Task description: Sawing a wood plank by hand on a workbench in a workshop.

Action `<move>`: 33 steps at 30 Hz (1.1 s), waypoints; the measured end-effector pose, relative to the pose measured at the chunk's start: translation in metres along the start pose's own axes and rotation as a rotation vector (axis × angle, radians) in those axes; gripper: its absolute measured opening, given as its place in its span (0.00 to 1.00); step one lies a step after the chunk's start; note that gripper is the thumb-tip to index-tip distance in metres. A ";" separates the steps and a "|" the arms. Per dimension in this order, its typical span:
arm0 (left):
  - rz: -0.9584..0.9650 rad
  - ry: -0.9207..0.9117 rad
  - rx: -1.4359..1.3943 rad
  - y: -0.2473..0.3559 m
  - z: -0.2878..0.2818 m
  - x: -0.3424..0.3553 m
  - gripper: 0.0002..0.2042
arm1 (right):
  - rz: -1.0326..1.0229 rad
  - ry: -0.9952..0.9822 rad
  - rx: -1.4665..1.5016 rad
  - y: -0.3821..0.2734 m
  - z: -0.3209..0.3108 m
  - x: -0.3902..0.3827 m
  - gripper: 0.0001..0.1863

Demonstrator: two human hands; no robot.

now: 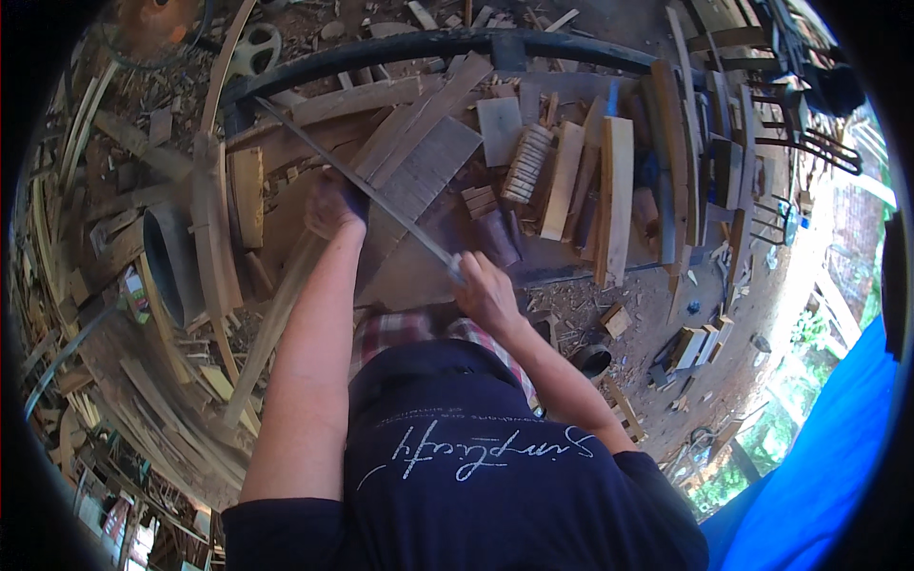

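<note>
A long thin metal strip (400, 209) runs diagonally from the upper left toward me, over weathered boards (443, 152). My right hand (484, 290) is closed on its near end. My left hand (333, 205), its fingers curled, rests beside the strip at the left edge of the boards; what it grips is hidden. Just right of the boards lie a ridged wooden block (526, 164), a pale plank (562, 179) and a dark curved piece (495, 238).
A dark frame bar (438, 49) crosses the top. A curved grey object (176, 262) stands at the left among long wood strips (171, 409). Offcuts (614, 321) litter the dirt ground at right. A blue tarp (814, 447) hangs at the far right.
</note>
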State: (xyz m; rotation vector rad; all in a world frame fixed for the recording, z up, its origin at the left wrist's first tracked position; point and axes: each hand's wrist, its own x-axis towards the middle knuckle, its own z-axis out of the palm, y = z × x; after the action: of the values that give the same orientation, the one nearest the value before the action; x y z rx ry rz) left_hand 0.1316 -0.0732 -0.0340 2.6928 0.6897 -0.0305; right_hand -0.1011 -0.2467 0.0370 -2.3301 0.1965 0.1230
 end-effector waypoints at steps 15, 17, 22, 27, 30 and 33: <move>-0.060 0.188 0.046 0.003 0.000 0.005 0.30 | 0.117 -0.021 -0.035 -0.016 -0.017 0.008 0.12; -0.138 -0.045 0.107 0.006 -0.005 0.002 0.29 | 0.189 -0.063 -0.069 -0.016 -0.034 -0.009 0.09; 0.035 -0.055 0.064 -0.013 0.011 -0.004 0.24 | 0.085 -0.012 0.061 -0.043 -0.019 0.043 0.14; -0.040 -0.119 -0.142 -0.046 0.045 0.031 0.27 | 0.013 0.013 0.033 -0.038 -0.010 0.043 0.14; -0.139 0.025 0.112 -0.050 0.052 0.027 0.25 | 0.223 -0.068 0.002 -0.034 -0.033 0.007 0.12; -0.027 -0.048 0.062 -0.039 0.042 0.009 0.23 | 0.187 -0.045 0.046 -0.039 -0.044 0.005 0.11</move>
State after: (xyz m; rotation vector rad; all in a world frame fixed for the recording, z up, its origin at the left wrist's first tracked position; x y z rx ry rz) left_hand 0.1240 -0.0515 -0.0877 2.7314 0.7218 -0.1253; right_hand -0.0883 -0.2524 0.0947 -2.2575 0.3910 0.2609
